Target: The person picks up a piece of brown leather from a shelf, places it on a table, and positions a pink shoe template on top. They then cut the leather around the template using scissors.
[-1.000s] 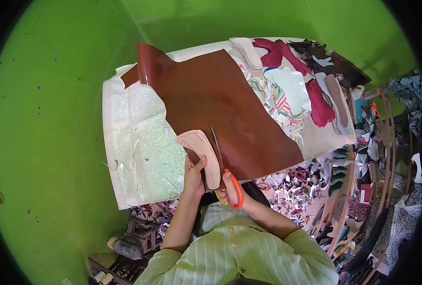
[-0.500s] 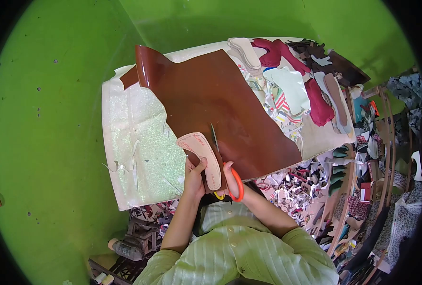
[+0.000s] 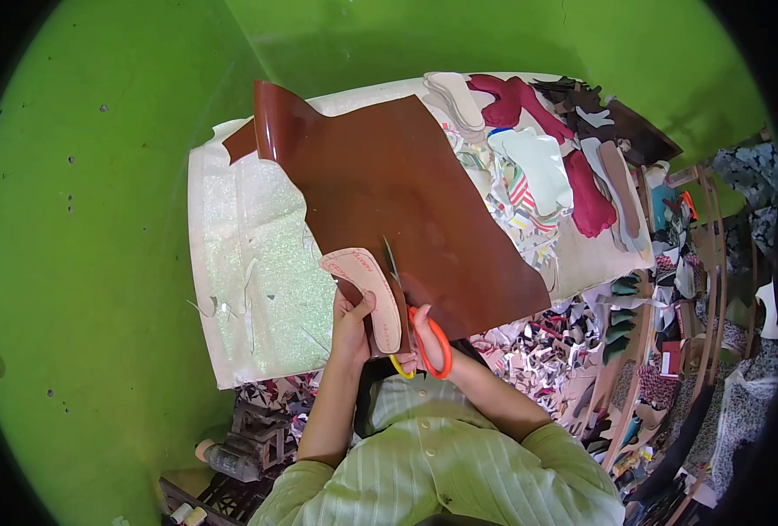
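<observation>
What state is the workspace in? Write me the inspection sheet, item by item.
Surface: pale glittery tabletop, loose threads at left.
Job's things: large glossy brown sheet, curled at far left corner; pale pink curved template over its near edge; scissors with orange and yellow handles, blade beside the template.
Clutter: dark red cut pieces, pale mint pieces, striped scraps.
Hands: left grips template and sheet; right holds scissors.
Cables: dark loop at far left, unclear.
Surroundings: green wall; scrap heap below table.
</observation>
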Action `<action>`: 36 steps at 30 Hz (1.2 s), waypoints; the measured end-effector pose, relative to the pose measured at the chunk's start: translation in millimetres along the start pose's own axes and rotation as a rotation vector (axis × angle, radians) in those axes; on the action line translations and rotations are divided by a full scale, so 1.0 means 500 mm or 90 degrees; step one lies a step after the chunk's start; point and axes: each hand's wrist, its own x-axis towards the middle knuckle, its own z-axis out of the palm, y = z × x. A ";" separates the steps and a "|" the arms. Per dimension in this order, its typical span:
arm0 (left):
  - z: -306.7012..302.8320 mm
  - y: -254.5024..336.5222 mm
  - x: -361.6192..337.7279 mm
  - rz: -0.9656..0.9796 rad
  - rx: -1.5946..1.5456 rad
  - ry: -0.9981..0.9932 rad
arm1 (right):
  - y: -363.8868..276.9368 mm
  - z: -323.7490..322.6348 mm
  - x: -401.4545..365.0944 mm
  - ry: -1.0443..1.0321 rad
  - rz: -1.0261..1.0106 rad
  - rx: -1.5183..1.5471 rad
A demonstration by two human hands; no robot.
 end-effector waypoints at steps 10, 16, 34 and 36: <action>-0.006 0.024 -0.004 0.029 -0.014 0.006 | 0.027 -0.012 0.000 -0.021 0.086 -0.014; 0.001 0.011 -0.009 0.013 -0.067 -0.027 | -0.020 0.037 0.005 -0.007 -0.102 -0.055; -0.003 0.003 -0.017 0.064 0.009 0.022 | 0.000 0.051 -0.009 0.083 -0.186 -0.153; -0.009 0.006 -0.015 0.063 0.004 0.019 | -0.003 0.043 -0.012 0.078 -0.159 -0.146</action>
